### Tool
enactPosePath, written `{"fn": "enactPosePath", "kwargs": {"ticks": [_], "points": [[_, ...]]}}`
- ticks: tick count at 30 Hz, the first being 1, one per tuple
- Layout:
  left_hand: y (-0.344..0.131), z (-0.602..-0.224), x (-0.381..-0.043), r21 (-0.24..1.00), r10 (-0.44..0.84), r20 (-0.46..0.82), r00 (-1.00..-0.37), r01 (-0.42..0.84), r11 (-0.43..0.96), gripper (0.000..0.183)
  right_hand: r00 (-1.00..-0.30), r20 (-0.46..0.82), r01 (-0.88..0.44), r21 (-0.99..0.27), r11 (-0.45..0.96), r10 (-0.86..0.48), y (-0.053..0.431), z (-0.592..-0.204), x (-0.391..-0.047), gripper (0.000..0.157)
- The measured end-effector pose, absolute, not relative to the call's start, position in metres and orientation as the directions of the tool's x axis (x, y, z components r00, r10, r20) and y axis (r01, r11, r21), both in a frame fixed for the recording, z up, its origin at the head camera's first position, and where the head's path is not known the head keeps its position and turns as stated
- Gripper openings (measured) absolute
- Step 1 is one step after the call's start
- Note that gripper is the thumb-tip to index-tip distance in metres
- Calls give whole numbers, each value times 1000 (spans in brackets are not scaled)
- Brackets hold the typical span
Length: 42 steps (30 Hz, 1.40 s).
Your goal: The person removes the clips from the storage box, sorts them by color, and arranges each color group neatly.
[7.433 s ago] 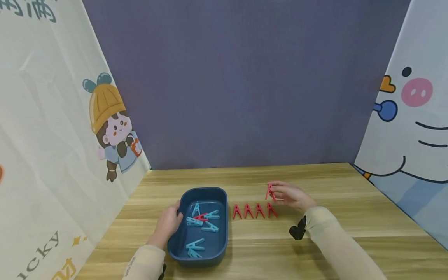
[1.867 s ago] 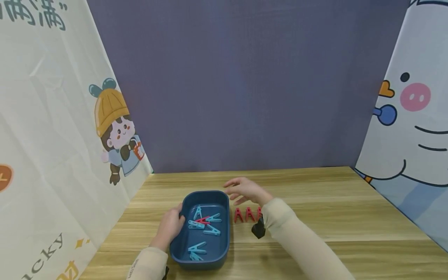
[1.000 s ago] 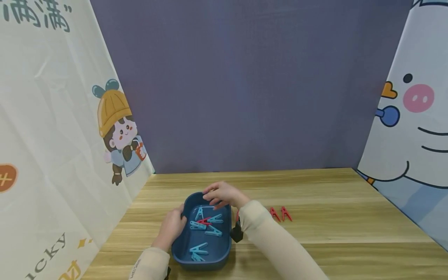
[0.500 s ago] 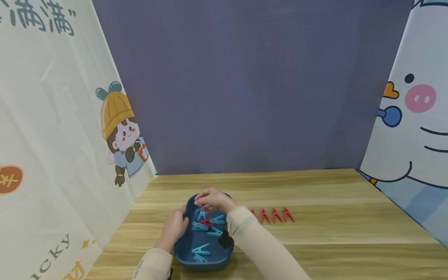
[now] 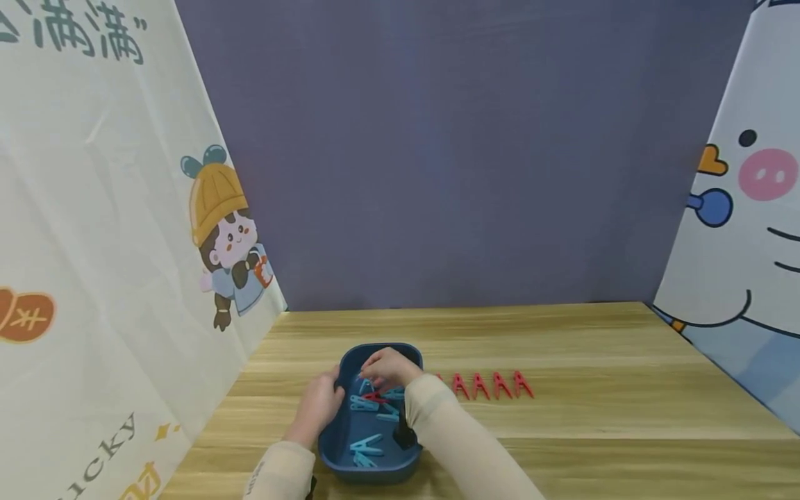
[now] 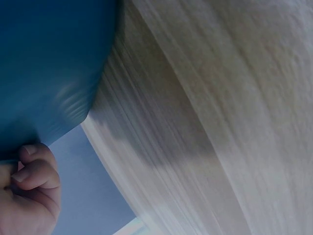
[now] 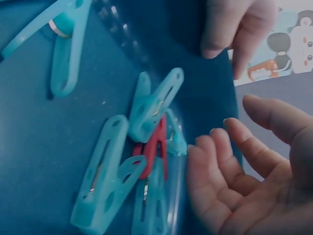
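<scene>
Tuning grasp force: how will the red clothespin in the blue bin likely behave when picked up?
The red clothespin is probably light and stiff, judging by its slim, plastic-looking legs. It's unlikely to roll, since the legs splay into an A. It may snag the light-blue clothespins on the way out, as they crowd close around it.

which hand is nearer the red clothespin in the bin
Right: the right hand is close beside the red clothespin; the left hand is farther off, gripping the bin's rim.
</scene>
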<state>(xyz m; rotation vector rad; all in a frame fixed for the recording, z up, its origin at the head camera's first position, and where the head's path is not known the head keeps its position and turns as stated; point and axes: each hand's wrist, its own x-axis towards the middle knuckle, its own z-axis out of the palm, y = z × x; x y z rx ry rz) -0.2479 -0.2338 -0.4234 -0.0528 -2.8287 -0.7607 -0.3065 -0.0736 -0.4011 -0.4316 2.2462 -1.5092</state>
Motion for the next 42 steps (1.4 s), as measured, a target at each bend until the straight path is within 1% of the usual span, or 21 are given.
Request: {"fn": "enactPosePath", "kwargs": {"ticks": [4,9,19,23,27,31,36,42], "points": [[-232,-423,-248,499,-22,195,-981,80,863,44,-885,-174,-30,-904,426,-433,-71,-405,-305,13],[-232,-422,-247,506,-24,185,-983,74,859,44,-894,-196,8,-906,424,-404,-71,-405,-299,8],[-232,-423,-246,510,-29,182,-983,69,858,44,-907,-168,14,-928,371,-386,-73,-415,-303,14],[-232,-424,-246,518,-41,177,-983,58,853,45,-914,-162,-11,-907,420,-372,-70,-413,-299,15],[-231,-424,-247,515,-51,188,-981,54,855,45,-906,-181,-24,-880,474,-382,-67,-413,-296,16],[-230,-425,-248,514,-61,196,-979,50,856,45,-897,-207,-4,-879,476,-390,-67,-412,-296,15],[-230,-425,-247,517,-67,198,-978,45,855,45,-889,-230,14,-878,479,-396,-68,-415,-301,8],[-231,-425,-246,511,-52,203,-978,61,858,45,-882,-233,13,-880,474,-408,-69,-417,-301,9]]}}
